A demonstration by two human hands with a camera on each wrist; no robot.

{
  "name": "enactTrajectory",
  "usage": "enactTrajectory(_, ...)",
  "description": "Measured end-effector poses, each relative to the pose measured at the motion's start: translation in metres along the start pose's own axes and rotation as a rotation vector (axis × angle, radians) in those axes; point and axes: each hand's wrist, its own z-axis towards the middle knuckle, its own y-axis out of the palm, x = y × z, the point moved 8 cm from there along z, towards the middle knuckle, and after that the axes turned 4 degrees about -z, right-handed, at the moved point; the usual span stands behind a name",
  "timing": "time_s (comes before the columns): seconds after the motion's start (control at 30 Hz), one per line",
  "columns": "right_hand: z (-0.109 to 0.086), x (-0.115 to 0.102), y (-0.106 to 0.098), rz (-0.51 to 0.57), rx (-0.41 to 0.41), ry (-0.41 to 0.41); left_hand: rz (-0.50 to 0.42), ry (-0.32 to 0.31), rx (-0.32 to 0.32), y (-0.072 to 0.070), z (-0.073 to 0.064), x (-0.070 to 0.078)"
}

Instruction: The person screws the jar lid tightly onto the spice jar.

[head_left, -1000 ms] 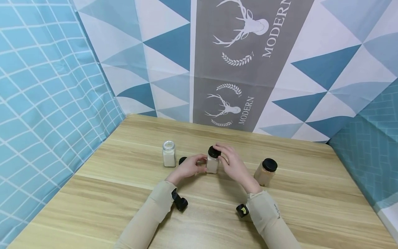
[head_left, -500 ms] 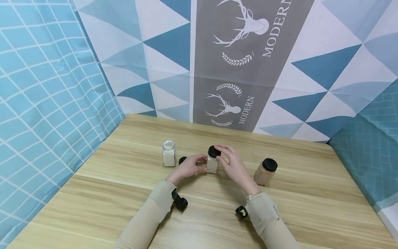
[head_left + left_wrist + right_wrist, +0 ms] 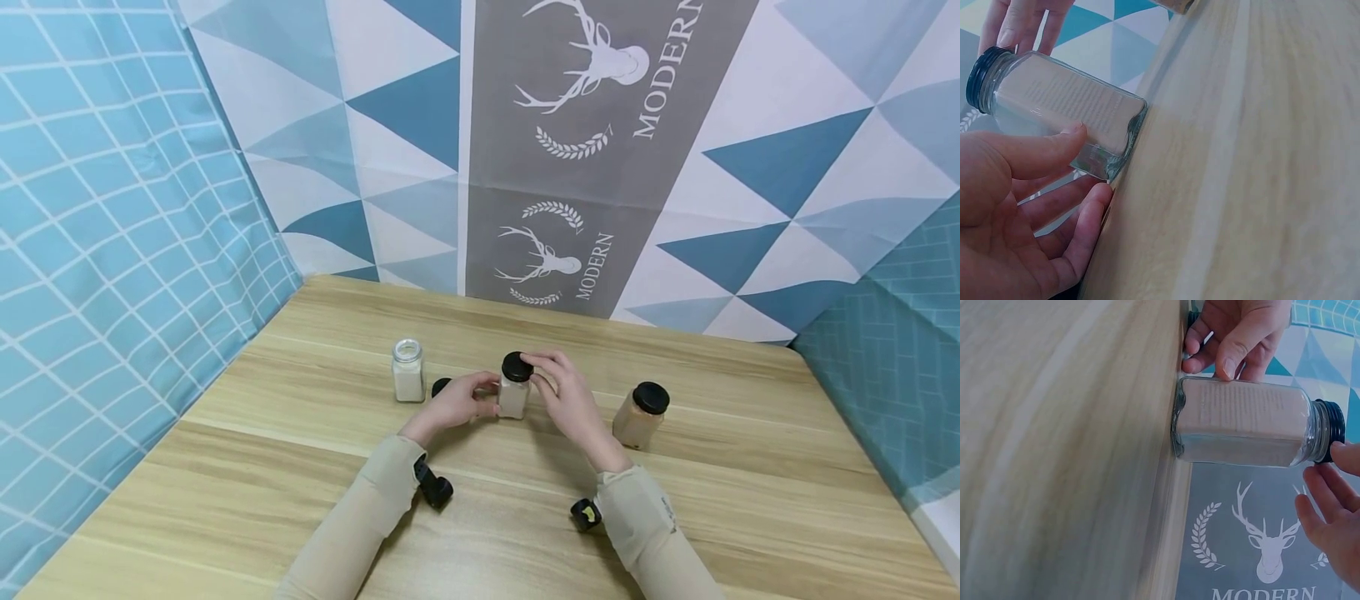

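Nearest are the person's beige sleeves (image 3: 360, 517), both forearms reaching inward across the bench (image 3: 750, 517). Just beyond the right wrist stands a glass jar with a black cap (image 3: 650, 397), set off to that side, probably to leave the middle free for work. Between the hands, the pale-filled jar (image 3: 513, 400) stands upright on the bench. The left hand (image 3: 453, 404) grips its lower body between thumb and fingers, likely to keep it from turning or tipping. The right hand (image 3: 568, 400) pinches the black lid (image 3: 516, 367) at its edge, a hold that suits twisting. Behind the left hand a dark round thing (image 3: 441, 386) shows in part; I cannot tell what it is. Left of it stands an uncapped jar (image 3: 408, 375), and farthest off hangs a patterned backdrop (image 3: 540, 167).
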Motion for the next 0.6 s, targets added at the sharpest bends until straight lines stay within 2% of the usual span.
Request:
enactTrajectory(0.2,-0.0005,0.0032,-0.0029,0.005,0.029,0.034,-0.023,-0.021,0.005,0.0005,-0.0008,-0.0007)
enactTrajectory(0.33,0.0001,0.0024,-0.0036,0.023,0.036,0.022,-0.021,-0.022,0.005,0.0007,-0.0003,-0.0004)
enactTrajectory(0.6,-0.0002,0.0024,0.0019,0.071,-0.011,0.010,-0.014,-0.027,0.005,0.0011,-0.0005,-0.0014)
